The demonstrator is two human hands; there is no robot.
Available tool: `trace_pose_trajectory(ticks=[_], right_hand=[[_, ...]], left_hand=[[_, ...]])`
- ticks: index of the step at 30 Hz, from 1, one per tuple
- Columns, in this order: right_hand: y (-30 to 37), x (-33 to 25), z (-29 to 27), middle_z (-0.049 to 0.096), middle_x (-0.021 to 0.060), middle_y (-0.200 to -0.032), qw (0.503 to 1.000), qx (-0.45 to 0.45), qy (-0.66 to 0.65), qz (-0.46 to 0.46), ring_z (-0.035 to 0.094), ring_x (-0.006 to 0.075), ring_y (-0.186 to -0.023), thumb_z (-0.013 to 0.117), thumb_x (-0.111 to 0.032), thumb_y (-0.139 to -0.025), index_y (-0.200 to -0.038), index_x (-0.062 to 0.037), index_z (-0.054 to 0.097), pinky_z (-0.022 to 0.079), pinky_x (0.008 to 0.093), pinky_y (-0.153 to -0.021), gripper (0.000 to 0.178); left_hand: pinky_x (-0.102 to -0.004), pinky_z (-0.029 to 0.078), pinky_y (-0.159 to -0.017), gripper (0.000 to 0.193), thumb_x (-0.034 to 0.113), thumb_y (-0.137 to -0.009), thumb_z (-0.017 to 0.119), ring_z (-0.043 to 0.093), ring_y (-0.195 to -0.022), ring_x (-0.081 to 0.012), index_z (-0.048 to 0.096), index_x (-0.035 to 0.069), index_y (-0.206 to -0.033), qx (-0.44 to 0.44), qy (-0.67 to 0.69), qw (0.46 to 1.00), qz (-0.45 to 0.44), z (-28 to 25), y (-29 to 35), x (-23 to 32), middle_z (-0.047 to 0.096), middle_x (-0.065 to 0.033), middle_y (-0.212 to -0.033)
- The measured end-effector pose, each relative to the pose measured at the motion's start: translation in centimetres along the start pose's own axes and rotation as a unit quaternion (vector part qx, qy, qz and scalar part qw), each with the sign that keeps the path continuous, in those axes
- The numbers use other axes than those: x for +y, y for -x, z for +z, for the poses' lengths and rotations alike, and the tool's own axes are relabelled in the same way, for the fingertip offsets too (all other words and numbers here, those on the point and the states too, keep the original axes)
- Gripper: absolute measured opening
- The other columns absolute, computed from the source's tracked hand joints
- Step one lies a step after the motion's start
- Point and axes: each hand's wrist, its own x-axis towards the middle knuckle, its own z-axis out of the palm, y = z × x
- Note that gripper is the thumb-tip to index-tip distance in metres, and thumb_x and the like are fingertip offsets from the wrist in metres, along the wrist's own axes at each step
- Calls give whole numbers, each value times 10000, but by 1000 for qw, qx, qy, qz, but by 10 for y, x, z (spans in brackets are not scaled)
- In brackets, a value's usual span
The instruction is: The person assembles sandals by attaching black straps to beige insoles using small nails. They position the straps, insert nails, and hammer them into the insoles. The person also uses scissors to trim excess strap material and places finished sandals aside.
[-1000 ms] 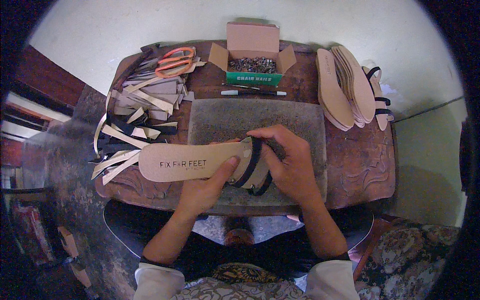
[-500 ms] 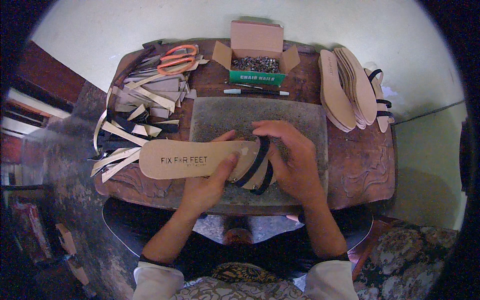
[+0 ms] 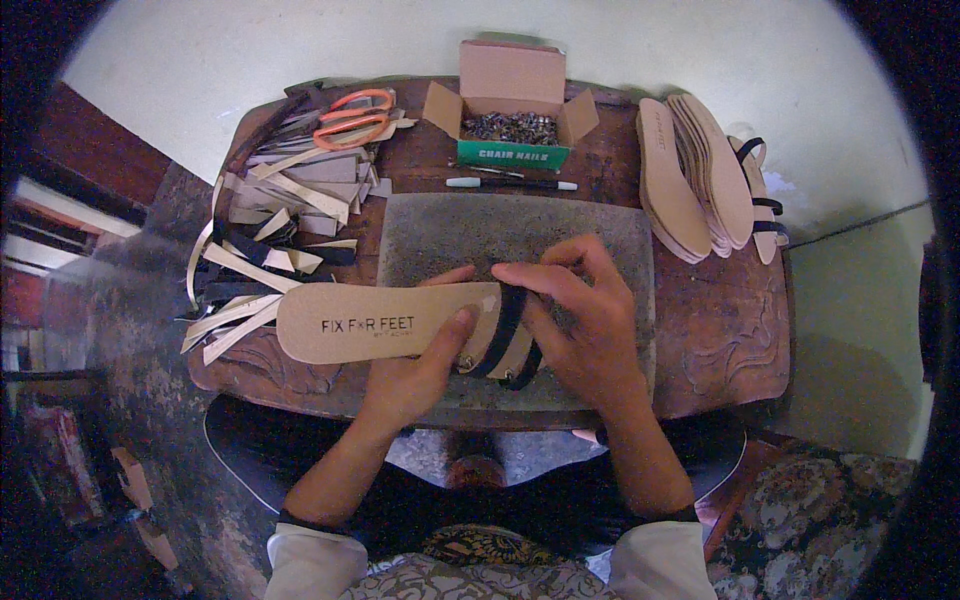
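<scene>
A tan sandal sole with dark printing lies level in my hands above the grey board, its heel toward the left. My left hand grips it near the middle, thumb on top and fingers underneath. Across the front part run a wide black strap and another black strap, with small shiny metal bits at their near ends. My right hand holds the wide strap at its far end, index finger along its upper edge. The thumb tip is partly hidden behind the strap.
The grey board covers the middle of the carved wooden table. At the back stand an open green box of nails and a pen. Left lie strap scraps and orange-handled scissors; right, stacked soles and a strapped sandal.
My right hand has shifted slightly left along the strap's far end, its fingers more bent. The sole's front has tilted a little, and the left hand keeps its grip.
</scene>
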Motion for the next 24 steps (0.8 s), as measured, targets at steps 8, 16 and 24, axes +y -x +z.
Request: trace_pose_trajectory(ticks=[8,16,24], right_hand=[[3,-7,-3,696,63,-909,999,-6,39,-26,658,260,-935,742,-20,-653,-997,-121,709,472,362,-830,360],[4,-4,-4,676,100,-987,998,-39,38,-13,632,277,-1028,722,2,-662,-1016,-108,699,464,376,-876,372],[-2,14,6,639,136,-1047,998,-4,-68,8,640,329,-960,622,62,-757,-1096,-66,643,521,385,-818,362]], left_hand=[[-280,486,-879,347,138,-948,570,594,-1000,-137,531,35,-1276,2,-2,1000,30,0,-1,0,632,-87,-1100],[-284,482,-890,347,138,-942,568,589,-1015,-141,536,27,-1269,-1,7,999,32,0,-1,-2,626,-92,-1123],[-280,466,-911,461,134,-926,598,572,-1040,-136,476,31,-1359,-40,-3,998,40,-4,0,0,613,-91,-1154]])
